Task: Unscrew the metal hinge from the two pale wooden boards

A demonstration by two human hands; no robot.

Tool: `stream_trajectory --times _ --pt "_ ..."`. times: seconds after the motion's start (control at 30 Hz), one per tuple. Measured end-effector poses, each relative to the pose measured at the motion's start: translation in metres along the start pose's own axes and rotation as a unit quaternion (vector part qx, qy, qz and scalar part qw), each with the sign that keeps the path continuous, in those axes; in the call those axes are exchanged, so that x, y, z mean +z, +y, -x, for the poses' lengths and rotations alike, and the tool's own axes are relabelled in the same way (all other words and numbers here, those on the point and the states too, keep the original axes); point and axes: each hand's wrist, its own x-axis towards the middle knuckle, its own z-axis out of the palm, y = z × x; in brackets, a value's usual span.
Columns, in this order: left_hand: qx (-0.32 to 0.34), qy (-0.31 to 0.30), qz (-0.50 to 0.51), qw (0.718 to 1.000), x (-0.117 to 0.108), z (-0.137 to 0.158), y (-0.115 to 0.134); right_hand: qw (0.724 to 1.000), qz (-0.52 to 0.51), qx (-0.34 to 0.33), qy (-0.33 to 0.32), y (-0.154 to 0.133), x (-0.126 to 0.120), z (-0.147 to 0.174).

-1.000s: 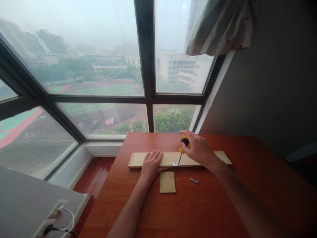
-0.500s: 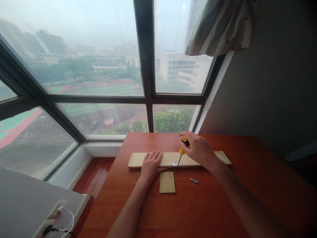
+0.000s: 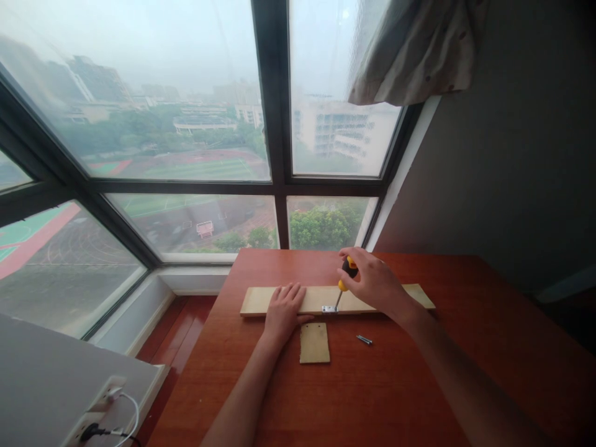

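A long pale wooden board [image 3: 256,300] lies crosswise on the reddish-brown table. My left hand [image 3: 285,310] rests on it, fingers stretched flat over the wood and thumb along the near edge. At that edge sits a small silver hinge [image 3: 329,308]. My right hand [image 3: 372,279] is wrapped round the yellow and black handle of a screwdriver [image 3: 343,284], which stands slightly tilted with its tip at the right end of the hinge. Nearer to me lies a small rectangular wooden piece [image 3: 315,343] with two dark holes. Right of it are a few loose screws [image 3: 364,339].
The table [image 3: 372,397] reaches to the window [image 3: 218,223] at the back. A grey wall [image 3: 488,174] and a hanging curtain [image 3: 419,56] are on the right. At lower left, a wall socket [image 3: 105,397] holds plugs with white and black cables.
The screwdriver handle has turned slightly in my right hand, its black and yellow parts showing differently. My left hand, the board and the loose pieces have stayed in place.
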Motion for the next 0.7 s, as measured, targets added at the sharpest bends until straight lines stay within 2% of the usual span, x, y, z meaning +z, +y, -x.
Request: stream_trajectory --times 0.23,0.57,0.7 --pt "0.001 0.003 -0.003 1.0 0.0018 0.0001 -0.0011 0.998 0.056 0.014 0.011 0.0001 0.0021 -0.0009" --pt "0.0 0.002 0.0 1.0 0.0 0.0003 0.0004 1.0 -0.014 -0.007 0.006 -0.0002 -0.0009 0.0004" --pt "-0.001 0.002 -0.001 1.0 -0.0003 -0.0001 0.0006 0.999 0.045 0.012 0.013 -0.0028 -0.0009 0.0006"
